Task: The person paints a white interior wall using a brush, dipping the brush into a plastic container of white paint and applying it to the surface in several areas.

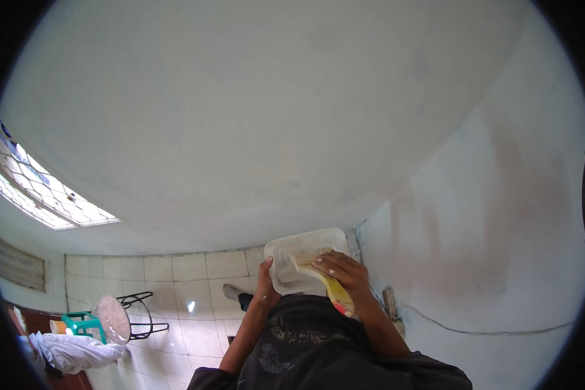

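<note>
My left hand (265, 286) grips the left side of a translucent white plastic tub (305, 239), its thumb at the rim. In my right hand (346, 272) is a wide paintbrush with a yellow handle (337, 292), red near its end. The pale bristles (312, 255) point to the left and lie over the inside of the tub. Whether they touch its bottom, I cannot tell. White spots mark the fingers of my right hand. Both hands are close together in front of my dark, paint-stained shirt (305, 338).
A pale wall (240, 117) rises ahead; the right wall (487, 227) has brownish patches and a dangling cable (474, 331). To the left are a grilled window (52, 188), a round-topped stool (114, 320), a green plastic stool (84, 318) and white cloth (78, 351). The floor (188, 299) is tiled.
</note>
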`<act>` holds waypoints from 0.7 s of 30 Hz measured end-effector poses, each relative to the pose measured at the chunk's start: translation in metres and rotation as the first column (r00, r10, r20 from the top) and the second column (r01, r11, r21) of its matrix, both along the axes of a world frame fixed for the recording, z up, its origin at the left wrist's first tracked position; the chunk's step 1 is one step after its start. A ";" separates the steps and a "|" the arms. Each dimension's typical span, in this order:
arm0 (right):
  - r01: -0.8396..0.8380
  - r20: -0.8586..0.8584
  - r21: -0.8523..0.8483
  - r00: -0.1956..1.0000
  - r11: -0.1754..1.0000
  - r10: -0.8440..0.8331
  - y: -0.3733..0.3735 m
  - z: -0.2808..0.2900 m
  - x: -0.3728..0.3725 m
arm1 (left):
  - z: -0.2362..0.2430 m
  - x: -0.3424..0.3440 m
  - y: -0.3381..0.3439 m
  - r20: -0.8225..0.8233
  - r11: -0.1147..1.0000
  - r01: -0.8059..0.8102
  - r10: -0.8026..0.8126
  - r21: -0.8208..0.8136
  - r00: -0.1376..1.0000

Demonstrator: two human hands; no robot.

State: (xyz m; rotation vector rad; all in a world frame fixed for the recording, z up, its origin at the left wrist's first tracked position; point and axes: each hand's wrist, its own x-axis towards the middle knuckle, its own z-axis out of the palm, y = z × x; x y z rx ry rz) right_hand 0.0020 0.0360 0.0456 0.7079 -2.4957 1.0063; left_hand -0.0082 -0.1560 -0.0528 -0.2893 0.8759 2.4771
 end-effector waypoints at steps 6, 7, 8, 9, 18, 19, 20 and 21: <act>-0.099 0.135 -0.001 0.986 0.995 0.098 -0.005 -0.001 0.009 | -0.004 0.000 -0.001 -0.083 0.997 0.038 -0.032 0.068 0.996; -0.094 0.106 -0.052 0.989 0.994 0.099 -0.005 0.003 0.009 | -0.004 0.000 -0.002 -0.078 0.998 0.029 -0.024 0.063 0.997; -0.087 0.078 -0.102 0.992 0.991 0.095 -0.004 0.006 0.009 | 0.000 0.001 -0.001 -0.072 0.998 0.024 -0.020 0.060 0.997; -0.052 0.046 -0.063 0.997 0.997 0.055 -0.004 0.003 0.008 | 0.002 0.001 -0.001 -0.066 0.998 0.019 -0.015 0.057 0.998; -0.059 0.076 0.020 0.995 0.998 0.057 0.000 0.004 0.006 | -0.005 -0.001 0.004 -0.016 0.999 0.032 -0.033 -0.029 0.999; -0.026 0.037 0.009 0.999 1.000 0.026 0.000 0.003 0.004 | -0.004 -0.001 0.004 -0.005 0.999 0.040 -0.040 -0.028 0.999; 0.007 -0.004 -0.002 1.000 1.000 -0.007 0.000 0.001 0.002 | -0.002 -0.001 0.004 0.005 0.998 0.048 -0.048 -0.027 0.999; -0.005 0.017 0.006 1.000 1.000 0.005 0.000 -0.004 0.001 | -0.001 -0.001 0.005 0.015 0.998 0.056 -0.056 -0.026 0.998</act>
